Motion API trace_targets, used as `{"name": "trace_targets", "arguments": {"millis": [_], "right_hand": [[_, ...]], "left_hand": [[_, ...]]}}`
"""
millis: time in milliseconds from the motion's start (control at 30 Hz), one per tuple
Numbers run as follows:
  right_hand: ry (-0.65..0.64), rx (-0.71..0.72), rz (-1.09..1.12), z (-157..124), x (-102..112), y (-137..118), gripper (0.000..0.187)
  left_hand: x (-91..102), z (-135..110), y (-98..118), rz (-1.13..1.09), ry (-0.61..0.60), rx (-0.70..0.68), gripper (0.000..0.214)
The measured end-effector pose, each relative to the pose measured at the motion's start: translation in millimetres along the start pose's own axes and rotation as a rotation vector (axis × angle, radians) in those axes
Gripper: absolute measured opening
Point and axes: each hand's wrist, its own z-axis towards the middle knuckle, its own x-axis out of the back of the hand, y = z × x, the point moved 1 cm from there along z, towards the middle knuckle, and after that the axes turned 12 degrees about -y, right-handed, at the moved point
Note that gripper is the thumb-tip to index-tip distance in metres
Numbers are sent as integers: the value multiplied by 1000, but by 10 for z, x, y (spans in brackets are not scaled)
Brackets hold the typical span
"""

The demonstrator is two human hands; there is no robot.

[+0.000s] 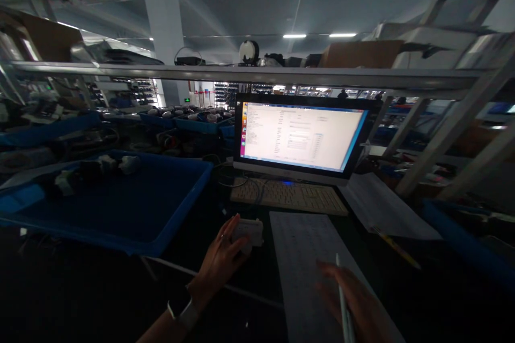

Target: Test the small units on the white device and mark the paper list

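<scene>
My left hand point(221, 255), with a watch on its wrist, has its fingers and thumb on a small white rectangular device point(253, 230). The device rests on the dark table, or just over it; I cannot tell which. My right hand point(356, 292) is slightly blurred and holds a white pen point(341, 290) between its fingers, the thin end pointing up and away. Below that hand lies a long sheet of paper point(295, 241) with faint printed rows. A white keyboard point(287, 196) lies beyond the paper, in front of a lit monitor point(298, 131) showing a form window.
At the left stands a large blue tray point(181, 198) with a few dark and white items at its far side. More papers point(382, 206) and a yellow pen point(398, 249) lie at the right, near another blue tray point(454, 225). A metal shelf point(225, 72) crosses above the monitor.
</scene>
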Motion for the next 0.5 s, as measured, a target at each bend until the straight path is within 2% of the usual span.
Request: {"name": "trace_targets", "arguments": {"millis": [67, 167, 267, 333, 400, 433, 467, 500], "right_hand": [[-25, 103, -103, 0, -108, 104, 37], [-30, 133, -185, 30, -277, 200, 41], [19, 149, -121, 140, -229, 93, 39], [55, 157, 10, 276, 16, -159, 42], [76, 114, 198, 450, 418, -555, 54], [123, 185, 348, 540, 658, -800, 61], [179, 339, 514, 623, 905, -1060, 69], [233, 424, 650, 696, 1138, -1310, 67]], "left_hand": [[-54, 101, -40, 10, 5, 2, 44], [-149, 239, -91, 28, 28, -6, 46], [-226, 315, -120, 27, 63, -19, 44], [-254, 331, -128, 24, 79, -12, 42], [-261, 333, -131, 25, 85, -1, 38], [-260, 333, -132, 29, 84, 0, 36], [-257, 333, -134, 36, 82, -2, 35], [-254, 334, -138, 45, 79, -8, 33]]}}
